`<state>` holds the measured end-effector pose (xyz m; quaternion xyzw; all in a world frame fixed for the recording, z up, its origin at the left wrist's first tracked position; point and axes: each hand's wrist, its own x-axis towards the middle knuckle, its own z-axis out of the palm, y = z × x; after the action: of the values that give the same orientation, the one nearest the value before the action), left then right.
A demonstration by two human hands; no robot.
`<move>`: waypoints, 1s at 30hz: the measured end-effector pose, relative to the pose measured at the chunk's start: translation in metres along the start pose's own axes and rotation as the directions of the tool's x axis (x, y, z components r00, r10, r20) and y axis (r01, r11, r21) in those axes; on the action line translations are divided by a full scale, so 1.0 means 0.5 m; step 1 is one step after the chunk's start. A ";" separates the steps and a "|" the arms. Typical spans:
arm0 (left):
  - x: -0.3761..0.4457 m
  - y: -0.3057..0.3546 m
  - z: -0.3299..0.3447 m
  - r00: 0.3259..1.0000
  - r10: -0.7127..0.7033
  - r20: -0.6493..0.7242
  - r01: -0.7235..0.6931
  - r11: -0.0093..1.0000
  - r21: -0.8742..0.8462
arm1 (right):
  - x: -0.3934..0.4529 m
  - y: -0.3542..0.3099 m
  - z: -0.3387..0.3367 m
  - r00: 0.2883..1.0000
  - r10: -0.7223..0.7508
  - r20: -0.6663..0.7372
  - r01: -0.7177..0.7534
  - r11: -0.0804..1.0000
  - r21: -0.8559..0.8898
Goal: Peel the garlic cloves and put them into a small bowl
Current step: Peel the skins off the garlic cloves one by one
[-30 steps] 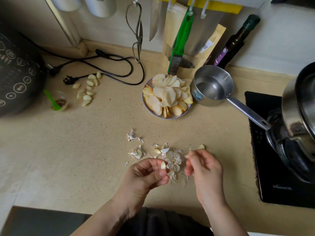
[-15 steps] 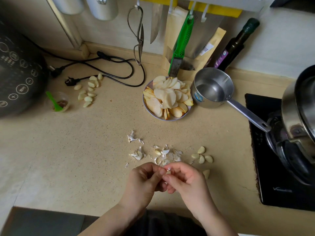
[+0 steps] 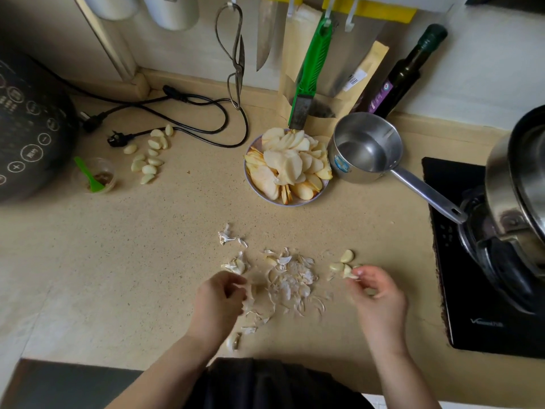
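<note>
Hands have parted since before: right hand (image 3: 376, 293) pinches a pale peeled garlic clove (image 3: 348, 271) beside three others; left hand (image 3: 219, 302) fingers curl among papery white skins (image 3: 290, 283).

The left hand (image 3: 219, 302) curls over the garlic skins (image 3: 290, 283), hiding whatever its fingers hold. The right hand (image 3: 376, 293) covers part of the peeled cloves (image 3: 342, 262). The cooker (image 3: 31, 137) and pot (image 3: 522, 184) are cut off by the edges. The knife (image 3: 265, 33) handle is out of view above.
</note>
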<state>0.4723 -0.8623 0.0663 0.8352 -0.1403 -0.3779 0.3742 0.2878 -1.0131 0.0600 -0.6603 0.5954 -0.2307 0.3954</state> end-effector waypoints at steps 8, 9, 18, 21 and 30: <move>0.094 0.039 -0.010 0.791 0.597 0.133 -0.591 0.689 0.418 | 0.072 0.076 0.003 0.998 0.030 -0.059 -0.039 0.986 -0.162; 0.104 0.044 -0.003 0.756 0.623 0.200 -0.637 0.633 0.440 | 0.075 0.080 0.004 0.998 0.029 -0.058 -0.037 0.989 -0.144; 0.128 0.049 0.031 0.714 0.644 0.274 -0.677 0.536 0.505 | 0.041 0.038 0.013 0.992 -0.124 -0.016 0.122 0.988 -0.096; 0.073 0.072 0.014 0.876 0.453 0.168 -0.458 0.889 -0.008 | 0.008 -0.022 0.024 0.958 -0.250 0.139 0.243 0.968 0.067; -0.051 0.107 -0.007 0.959 0.172 0.225 0.003 0.789 -0.614 | -0.064 -0.110 0.050 0.850 -0.187 0.493 -0.187 0.767 0.614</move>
<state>0.4604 -0.8835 0.1202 0.6038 -0.0983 -0.4951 0.6170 0.3345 -0.9771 0.0945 -0.5221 0.3481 -0.2295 0.7440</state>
